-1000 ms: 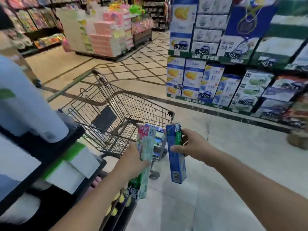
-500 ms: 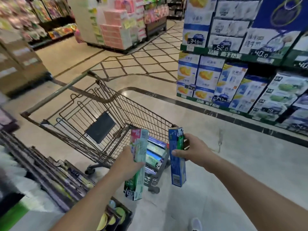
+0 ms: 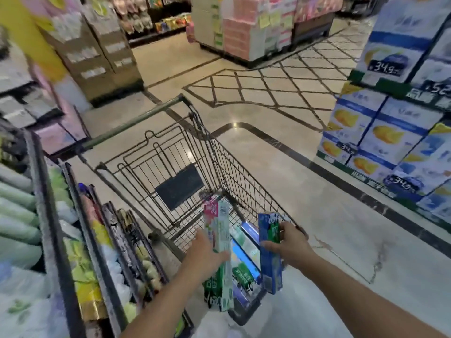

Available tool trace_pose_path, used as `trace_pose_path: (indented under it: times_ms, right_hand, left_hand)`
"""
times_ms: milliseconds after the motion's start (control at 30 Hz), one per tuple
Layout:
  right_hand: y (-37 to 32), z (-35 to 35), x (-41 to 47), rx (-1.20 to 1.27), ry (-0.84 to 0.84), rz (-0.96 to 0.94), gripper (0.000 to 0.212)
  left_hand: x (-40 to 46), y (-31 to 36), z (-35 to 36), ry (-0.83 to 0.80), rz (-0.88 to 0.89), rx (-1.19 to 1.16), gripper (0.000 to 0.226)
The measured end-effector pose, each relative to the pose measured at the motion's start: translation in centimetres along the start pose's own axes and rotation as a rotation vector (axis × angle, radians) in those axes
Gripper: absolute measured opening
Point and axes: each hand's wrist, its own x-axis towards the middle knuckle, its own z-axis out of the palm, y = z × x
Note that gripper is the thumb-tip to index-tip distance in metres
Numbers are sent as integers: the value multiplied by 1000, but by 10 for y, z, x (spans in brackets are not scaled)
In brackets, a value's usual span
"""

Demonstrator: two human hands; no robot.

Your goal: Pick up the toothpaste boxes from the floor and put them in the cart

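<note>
My left hand (image 3: 207,254) grips a long pink, white and green toothpaste box (image 3: 218,250) held upright over the near end of the wire shopping cart (image 3: 219,157). My right hand (image 3: 290,245) grips a blue and green toothpaste box (image 3: 269,254), also upright, just inside the cart's near right corner. Between the two held boxes, several other toothpaste boxes (image 3: 244,259) lie in the bottom of the cart.
Shelves of packaged goods (image 3: 73,240) stand close on the left, touching the cart's side. Stacked blue and white cartons with price tags (image 3: 390,132) line the right. Polished tile floor (image 3: 329,215) stretches ahead, with a pink carton display (image 3: 241,28) farther off.
The view has swung left and closer to the cart. Both hands have carried their boxes forward and now hold them over the cart's near end.
</note>
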Motion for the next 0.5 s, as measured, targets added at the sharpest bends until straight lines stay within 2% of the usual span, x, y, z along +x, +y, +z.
trace_pose_path:
  times_ms: [133, 200, 300, 367, 433, 500]
  right_hand:
    - [2, 29, 66, -45, -36, 6, 65]
    - [9, 44, 97, -102, -71, 19, 70]
    - [27, 70, 136, -181, -101, 63, 74]
    - [37, 87, 154, -292, -151, 61, 62]
    - [52, 106, 172, -367, -215, 58, 35]
    - [67, 123, 187, -463, -263, 86, 23]
  left_hand:
    - [58, -18, 18, -13, -72, -71, 58]
    - [83, -32, 33, -20, -123, -122, 49]
    - [111, -57, 61, -3, -225, -187, 52]
    - [124, -73, 78, 4, -299, -219, 63]
    - [139, -88, 98, 13, -365, -241, 77]
    - [150, -99, 118, 19, -416, -262, 75]
